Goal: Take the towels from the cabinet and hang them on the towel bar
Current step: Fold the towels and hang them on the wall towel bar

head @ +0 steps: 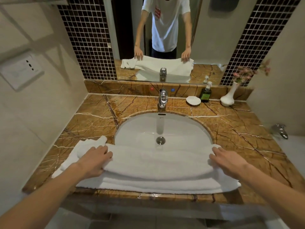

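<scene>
A stack of folded white towels lies across the front of the marble counter, partly covering the near rim of the sink. My left hand grips the left end of the top towel, thumb under the fold. My right hand holds its right end the same way. A smaller white towel lies under and beyond my left hand. No cabinet is in view. A metal rack is barely visible at the top left.
A chrome faucet stands behind the sink. A white soap dish, a dark pump bottle and a white vase with pink flowers sit at the back right. A mirror and a wall socket are nearby.
</scene>
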